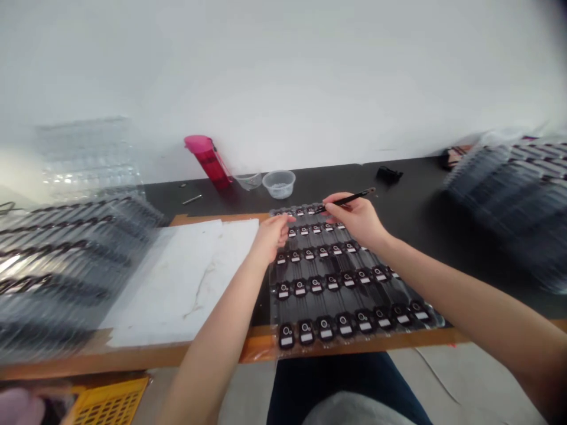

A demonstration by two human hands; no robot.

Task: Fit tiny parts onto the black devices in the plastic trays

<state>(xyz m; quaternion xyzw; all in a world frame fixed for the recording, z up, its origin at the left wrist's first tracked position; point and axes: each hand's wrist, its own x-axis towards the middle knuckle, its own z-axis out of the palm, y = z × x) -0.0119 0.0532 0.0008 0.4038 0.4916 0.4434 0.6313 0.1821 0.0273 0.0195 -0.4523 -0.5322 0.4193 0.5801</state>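
A clear plastic tray (305, 304) lies in front of me, with rows of small black parts (344, 323) bearing a ring mark and a white label. My right hand (354, 218) grips slim black tweezers (348, 200) over the tray's far rows, tip down to the left near the farthest row. My left hand (272, 236) is at the tray's far left edge, its fingers curled and the index fingertip close to a part in the second-farthest row. What sits between those fingers, if anything, is hidden.
White paper sheets (177, 277) lie left of the tray. Stacked filled trays stand left (66, 254) and right (514, 200). Behind are a clear bowl (279, 184) of small pieces, a pink bottle (208, 162) and a black object (388, 175). A yellow basket (110, 401) sits below the table.
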